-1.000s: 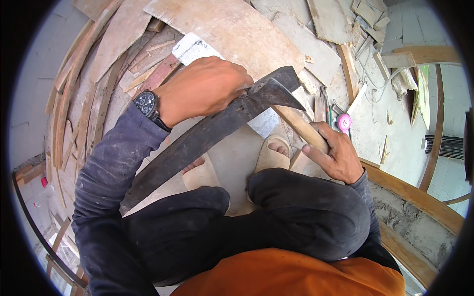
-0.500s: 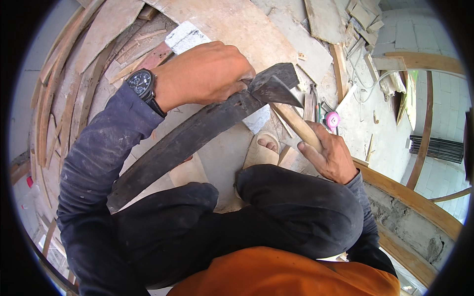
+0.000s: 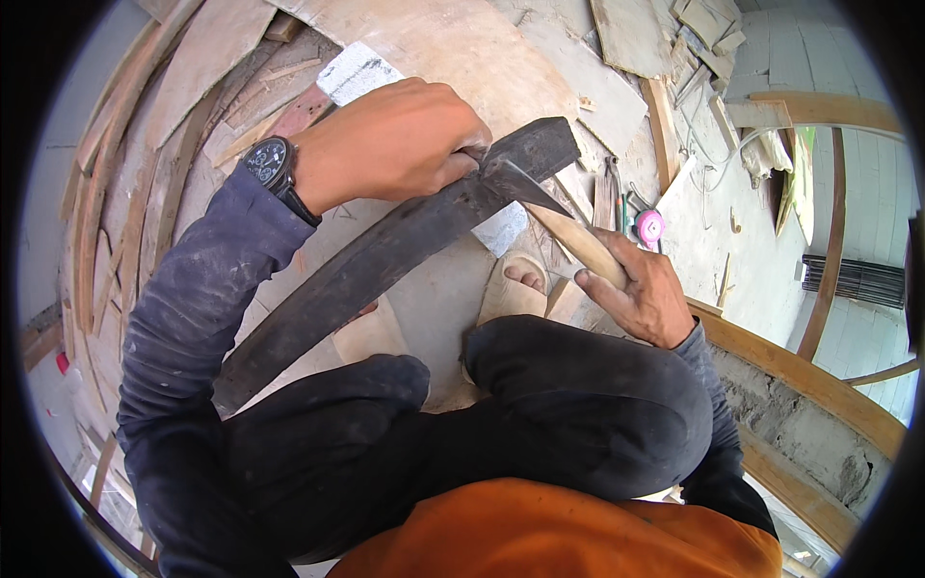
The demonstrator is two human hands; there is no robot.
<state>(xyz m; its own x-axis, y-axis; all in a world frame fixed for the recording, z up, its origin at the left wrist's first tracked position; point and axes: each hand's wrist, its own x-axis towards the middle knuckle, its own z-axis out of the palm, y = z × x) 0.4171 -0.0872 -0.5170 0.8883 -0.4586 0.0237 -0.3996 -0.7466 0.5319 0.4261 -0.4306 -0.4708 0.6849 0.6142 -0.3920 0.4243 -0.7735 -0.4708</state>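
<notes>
My right hand [image 3: 641, 294] is wrapped round the pale wooden handle of a hammer [image 3: 583, 241]. The hammer's dark metal head lies against a long, dark wooden board [image 3: 371, 250], its tapering end pointing right. The board slants from beside my left thigh up to the far right, above a white block. My left hand [image 3: 409, 140], with a black watch on its wrist, is closed in a pinch at the board's upper edge, right beside the hammer head. Whatever sits between those fingertips is hidden.
White blocks [image 3: 356, 72] lie beyond and beneath the board. A pink tape measure [image 3: 648, 226] and pliers [image 3: 615, 183] are on the floor to the right. Timber strips [image 3: 116, 193] crowd the left; a wooden-edged trough [image 3: 790, 424] stands at my right. My sandalled feet are below the board.
The hammer head has tilted and shifted slightly against the board, and my right hand has moved slightly up and left. My left hand keeps its pinch in nearly the same place.
</notes>
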